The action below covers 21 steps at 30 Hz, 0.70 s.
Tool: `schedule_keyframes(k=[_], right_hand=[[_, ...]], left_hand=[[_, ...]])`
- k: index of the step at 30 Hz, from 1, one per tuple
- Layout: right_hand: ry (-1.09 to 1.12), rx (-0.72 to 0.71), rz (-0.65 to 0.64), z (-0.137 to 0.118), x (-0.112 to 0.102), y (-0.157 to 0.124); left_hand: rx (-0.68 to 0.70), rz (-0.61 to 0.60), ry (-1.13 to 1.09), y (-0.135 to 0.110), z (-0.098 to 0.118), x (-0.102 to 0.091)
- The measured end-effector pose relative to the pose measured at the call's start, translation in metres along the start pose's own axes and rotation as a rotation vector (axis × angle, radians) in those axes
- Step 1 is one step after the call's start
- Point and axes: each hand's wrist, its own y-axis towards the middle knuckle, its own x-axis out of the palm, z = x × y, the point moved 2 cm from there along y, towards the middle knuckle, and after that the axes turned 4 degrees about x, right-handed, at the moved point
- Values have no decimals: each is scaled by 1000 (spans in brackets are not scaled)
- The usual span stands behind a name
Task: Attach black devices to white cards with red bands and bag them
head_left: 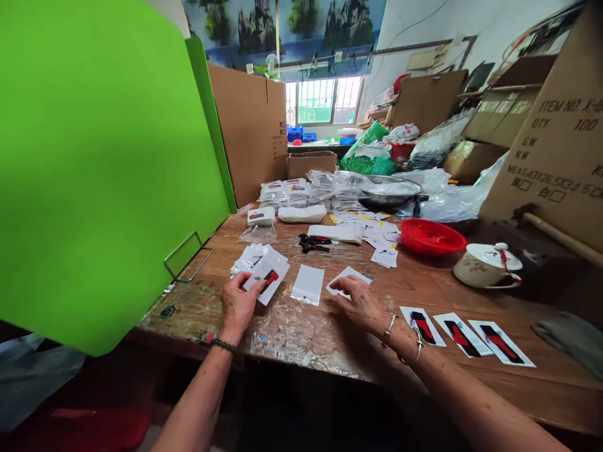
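Note:
My left hand (pixel 239 302) pinches a small white packet (pixel 268 277) with a red and black part inside, resting on the wooden table (pixel 292 326). My right hand (pixel 360 302) lies on the table, its fingertips pressing a white card (pixel 346 277). Between the hands lies an empty clear bag (pixel 308 284). A stack of clear bags (pixel 252 256) sits just beyond the left hand. Three cards with red and black parts (pixel 464 336) lie in a row to the right of my right wrist.
A green panel (pixel 103 163) stands at the left on a wire foot. A red bowl (pixel 431 237) and a lidded white cup (pixel 487 265) stand at the right. Loose red and black parts (pixel 313 243), packet stacks, plastic bags and cardboard boxes (pixel 556 138) fill the far side.

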Motion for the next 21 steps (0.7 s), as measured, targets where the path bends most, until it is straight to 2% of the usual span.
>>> schedule_keyframes(k=[2, 5, 10, 13, 15, 18, 19, 21], right_hand=[[-170, -9, 26, 13, -5, 4], [-270, -15, 69, 24, -2, 2], [-280, -32, 132, 28, 16, -5], [-336, 21, 130, 30, 21, -5], [-398, 31, 113, 31, 23, -6], [-489, 57, 102, 33, 24, -6], [-501, 75, 106, 32, 23, -6], [-485, 102, 127, 30, 21, -6]], left_hand=[[56, 70, 143, 28, -6, 9], [88, 103, 353, 54, -15, 25], [107, 97, 576, 64, -19, 41], [264, 161, 708, 53, -6, 44], [405, 154, 684, 38, 7, 49], [561, 2, 497, 5, 22, 62], [569, -76, 415, -7, 26, 67], [499, -203, 277, -30, 28, 75]])
